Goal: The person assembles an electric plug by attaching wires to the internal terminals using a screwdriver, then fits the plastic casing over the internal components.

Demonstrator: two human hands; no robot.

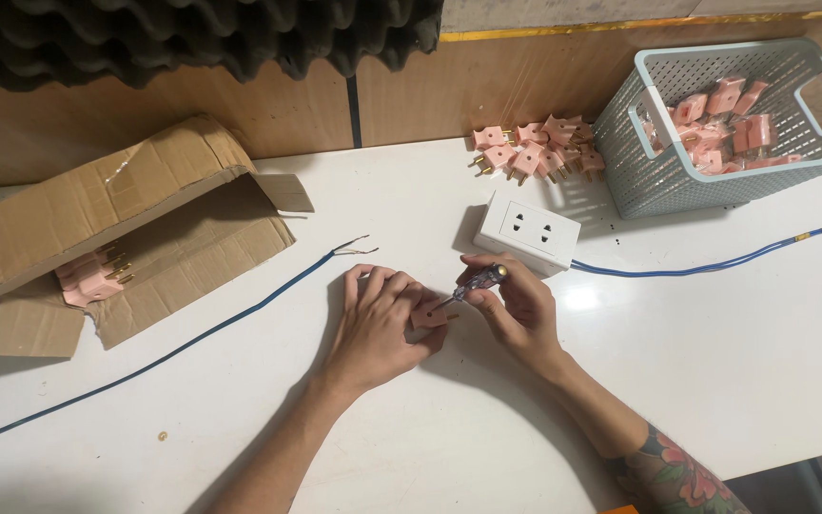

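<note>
My left hand (pixel 378 324) is closed around a small pink plug (pixel 429 314), pressing it onto the white table (pixel 715 362). My right hand (pixel 516 305) grips a small screwdriver (pixel 476 283) with a clear handle, its tip set against the plug. Both hands meet at the table's middle, just in front of a white socket box (pixel 528 228). Most of the plug is hidden under my left fingers.
A blue wire (pixel 173 347) with a stripped end lies to the left. Another blue cable (pixel 715 262) runs from the socket box to the right. Several pink plugs (pixel 535 152) are piled at the back, more in a grey basket (pixel 639 181) and in a torn cardboard box (pixel 97 209).
</note>
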